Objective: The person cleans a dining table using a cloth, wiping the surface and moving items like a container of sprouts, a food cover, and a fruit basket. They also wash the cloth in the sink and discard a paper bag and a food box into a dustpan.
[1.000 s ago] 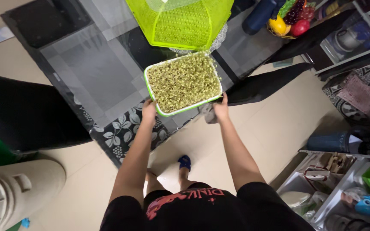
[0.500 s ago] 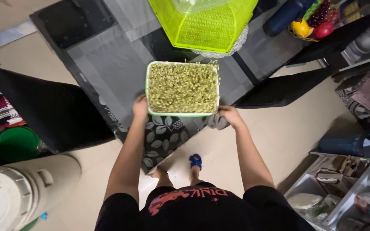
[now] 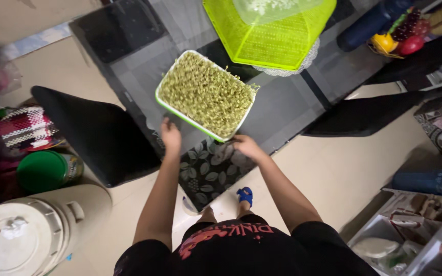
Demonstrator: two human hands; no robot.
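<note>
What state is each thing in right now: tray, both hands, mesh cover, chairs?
Sprout tray: full, set askew on the glass table.
Left hand: at the tray's near-left edge; grip unclear.
Right hand: at the tray's near corner; grip unclear.
Green mesh cover: upright on the table, behind the tray.
Black chair: at the table's left side.

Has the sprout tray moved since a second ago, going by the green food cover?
Yes. The sprout tray has turned and shifted left of the green food cover, its left end swung further onto the table.
</note>
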